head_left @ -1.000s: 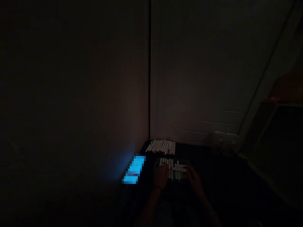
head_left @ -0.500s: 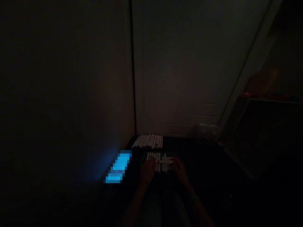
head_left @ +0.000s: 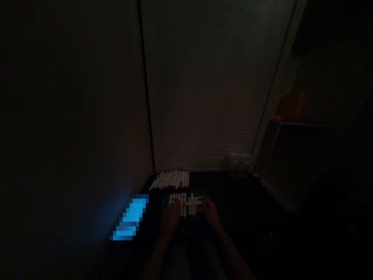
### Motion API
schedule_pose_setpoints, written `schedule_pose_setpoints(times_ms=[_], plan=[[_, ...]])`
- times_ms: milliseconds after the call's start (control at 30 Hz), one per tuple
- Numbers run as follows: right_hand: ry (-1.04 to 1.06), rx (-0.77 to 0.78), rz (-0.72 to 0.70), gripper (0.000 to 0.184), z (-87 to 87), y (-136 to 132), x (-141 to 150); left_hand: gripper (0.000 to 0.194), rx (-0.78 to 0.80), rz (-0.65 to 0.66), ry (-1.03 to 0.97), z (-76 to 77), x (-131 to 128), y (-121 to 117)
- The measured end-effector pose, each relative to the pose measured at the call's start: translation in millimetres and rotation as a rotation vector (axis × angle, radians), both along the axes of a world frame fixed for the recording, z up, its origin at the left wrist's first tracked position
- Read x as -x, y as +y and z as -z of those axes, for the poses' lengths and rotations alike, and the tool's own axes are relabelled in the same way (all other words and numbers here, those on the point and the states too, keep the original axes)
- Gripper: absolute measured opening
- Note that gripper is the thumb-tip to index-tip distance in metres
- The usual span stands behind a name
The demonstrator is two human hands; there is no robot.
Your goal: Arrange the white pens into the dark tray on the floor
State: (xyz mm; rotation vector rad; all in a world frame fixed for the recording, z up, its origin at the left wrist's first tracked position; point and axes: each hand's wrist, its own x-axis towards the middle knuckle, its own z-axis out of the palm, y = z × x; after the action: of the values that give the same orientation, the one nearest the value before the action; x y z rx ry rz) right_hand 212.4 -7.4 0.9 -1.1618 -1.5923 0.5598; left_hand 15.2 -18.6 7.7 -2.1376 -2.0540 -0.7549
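Observation:
The room is very dark. A near row of white markers (head_left: pixel 183 204) lies on a dark surface in front of me, and a second row of white markers (head_left: pixel 170 179) lies farther back by the wall. One white marker with a red end (head_left: pixel 192 202) lies crosswise on the near row. My right hand (head_left: pixel 211 213) has its fingers at that crosswise marker's right end. At the near row's left side rests my left hand (head_left: pixel 169 218), fingers curled. In this dim light I cannot make out the grip of either hand.
A glowing blue screen (head_left: pixel 130 218) lies at the left on the dark surface. A pale door (head_left: pixel 204 97) and wall stand behind. Two small clear containers (head_left: pixel 239 165) sit at the door's foot. A dark box-like unit (head_left: pixel 294 155) stands at the right.
The view has swung right, so everything sits further left in frame. Both hands stay at the near row of markers with the crosswise marker between them.

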Motion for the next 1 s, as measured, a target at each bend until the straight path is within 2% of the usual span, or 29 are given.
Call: schedule_pose_setpoints(times_ms=[233,500,700,800,1000], plan=[[-0.005,0.03,-0.035,0.033,-2.7,0.8,-1.0,0.039,-0.009,-0.005,0.058,-3.1,-2.9,-2.0],[0.001,0.033,-0.005,0.03,-7.9,-0.8,0.2,0.04,0.0,0.0,0.131,-5.6,-3.0,-0.4],[0.007,-0.004,0.035,0.029,-7.3,-0.7,2.7,0.039,-0.016,0.047,0.117,2.4,3.0,5.4],[0.013,0.004,0.001,0.031,-8.7,-1.3,2.6,0.039,-0.032,0.06,0.123,4.9,4.6,7.6],[0.005,0.042,-0.001,0.03,-14.8,-6.0,0.0,0.036,-0.02,0.069,0.196,-4.8,1.3,-2.7]])
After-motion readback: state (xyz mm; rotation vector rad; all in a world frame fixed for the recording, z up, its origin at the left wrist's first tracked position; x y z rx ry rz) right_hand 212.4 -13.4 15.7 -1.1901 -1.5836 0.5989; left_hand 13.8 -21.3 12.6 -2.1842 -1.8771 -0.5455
